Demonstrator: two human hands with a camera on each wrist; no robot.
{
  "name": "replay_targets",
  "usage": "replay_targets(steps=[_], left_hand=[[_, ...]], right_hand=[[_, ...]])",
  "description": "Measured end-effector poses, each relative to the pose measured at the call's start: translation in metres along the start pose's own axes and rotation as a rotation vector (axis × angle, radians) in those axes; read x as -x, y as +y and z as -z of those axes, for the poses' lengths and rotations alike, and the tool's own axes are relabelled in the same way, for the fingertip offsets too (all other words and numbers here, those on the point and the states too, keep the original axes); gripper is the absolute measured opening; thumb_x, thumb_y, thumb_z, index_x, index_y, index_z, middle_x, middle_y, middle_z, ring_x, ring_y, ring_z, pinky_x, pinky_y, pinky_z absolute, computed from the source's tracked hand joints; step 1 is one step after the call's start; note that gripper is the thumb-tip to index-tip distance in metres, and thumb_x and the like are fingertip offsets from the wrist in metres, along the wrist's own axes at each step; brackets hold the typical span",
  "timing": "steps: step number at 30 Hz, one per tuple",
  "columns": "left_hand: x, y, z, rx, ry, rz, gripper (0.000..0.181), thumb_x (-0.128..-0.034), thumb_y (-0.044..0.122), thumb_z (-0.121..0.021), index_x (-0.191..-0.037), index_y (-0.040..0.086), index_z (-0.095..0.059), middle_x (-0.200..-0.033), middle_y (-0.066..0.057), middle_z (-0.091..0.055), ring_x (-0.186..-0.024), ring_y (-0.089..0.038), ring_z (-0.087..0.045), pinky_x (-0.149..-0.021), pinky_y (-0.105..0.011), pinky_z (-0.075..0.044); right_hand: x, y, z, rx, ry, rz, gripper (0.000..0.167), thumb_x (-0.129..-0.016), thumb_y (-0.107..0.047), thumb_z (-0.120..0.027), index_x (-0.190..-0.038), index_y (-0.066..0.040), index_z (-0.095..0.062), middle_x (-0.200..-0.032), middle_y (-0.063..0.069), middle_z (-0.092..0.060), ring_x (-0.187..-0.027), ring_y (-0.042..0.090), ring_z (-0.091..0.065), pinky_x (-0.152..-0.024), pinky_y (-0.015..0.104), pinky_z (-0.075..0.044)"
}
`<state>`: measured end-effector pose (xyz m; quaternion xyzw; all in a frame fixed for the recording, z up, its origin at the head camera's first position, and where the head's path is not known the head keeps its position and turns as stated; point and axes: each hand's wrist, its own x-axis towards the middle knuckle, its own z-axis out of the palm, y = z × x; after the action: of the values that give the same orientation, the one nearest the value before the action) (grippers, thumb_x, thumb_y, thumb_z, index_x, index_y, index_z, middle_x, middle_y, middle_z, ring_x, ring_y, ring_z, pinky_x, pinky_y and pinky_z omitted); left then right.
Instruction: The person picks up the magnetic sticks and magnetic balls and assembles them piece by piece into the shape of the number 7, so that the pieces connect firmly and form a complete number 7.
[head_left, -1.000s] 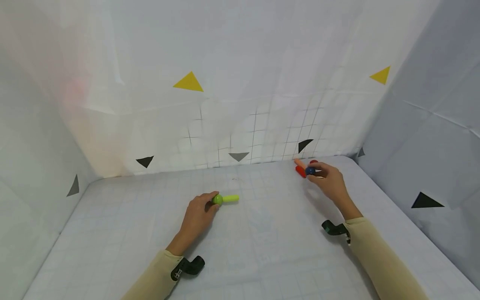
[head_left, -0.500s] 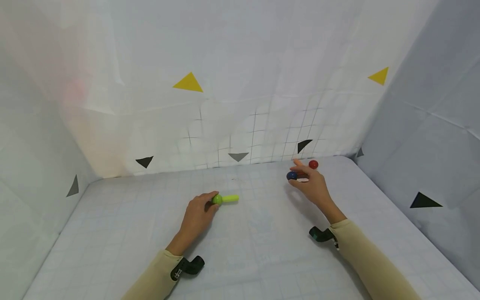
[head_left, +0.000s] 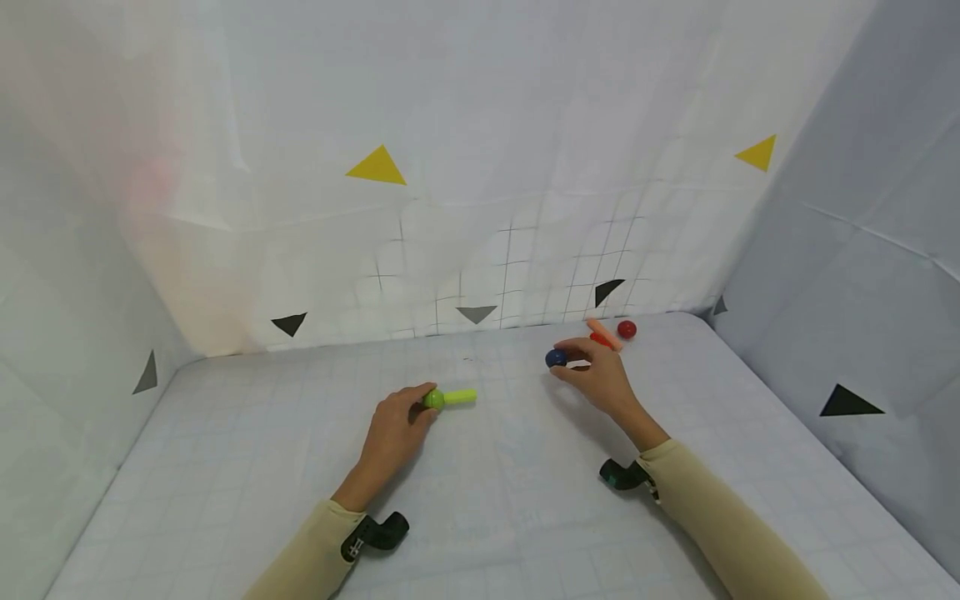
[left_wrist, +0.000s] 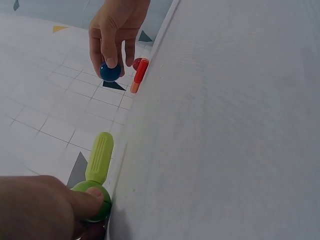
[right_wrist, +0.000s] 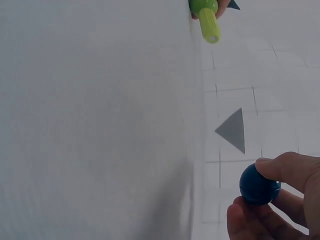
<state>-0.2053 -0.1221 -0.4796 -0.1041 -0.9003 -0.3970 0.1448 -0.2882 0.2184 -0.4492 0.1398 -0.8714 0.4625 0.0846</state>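
Assembling, apparently: right grip (head_left: 604,383) pinching blue ball (head_left: 556,358), left grip (head_left: 395,427) pinching green ball (head_left: 434,400) on lime stick (head_left: 460,397); next move likely needing ball-to-stick alignment.

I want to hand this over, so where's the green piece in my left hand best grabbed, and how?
Probably by the light green stick, pinched across its slim, grooved sides, coming from your right. Your left hand pinches the green ball at its left end, while the stick points right, uncovered.
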Motion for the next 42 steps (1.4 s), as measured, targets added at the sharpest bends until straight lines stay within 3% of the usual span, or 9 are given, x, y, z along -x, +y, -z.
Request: replay_targets(steps=[19,42], left_hand=[[-0.001,-0.002,-0.001,0.010,0.000,-0.012,0.042,-0.0925,0.004,-0.078,-0.134,0.003,-0.069,-0.118,-0.011,-0.072,-0.103,-0.026,-0.067,-0.091,-0.046,-0.053],[0.000,-0.001,0.000,-0.014,-0.001,-0.007,0.043,-0.0921,0.005,-0.079,-0.134,0.003,-0.069,-0.119,-0.012,-0.072,-0.105,-0.028,-0.067,-0.093,-0.048,-0.052]], right_hand=[[0.002,-0.020,-0.039,-0.117,-0.098,0.021,0.036,-0.089,-0.009,-0.084,-0.123,-0.004,-0.072,-0.115,0.010,-0.073,-0.104,0.027,-0.069,-0.091,0.038,-0.057],[0.007,-0.033,-0.082,-0.096,-0.173,0.113,0.036,-0.085,0.000,-0.085,-0.118,-0.002,-0.072,-0.111,0.007,-0.072,-0.102,0.023,-0.070,-0.085,0.032,-0.059]])
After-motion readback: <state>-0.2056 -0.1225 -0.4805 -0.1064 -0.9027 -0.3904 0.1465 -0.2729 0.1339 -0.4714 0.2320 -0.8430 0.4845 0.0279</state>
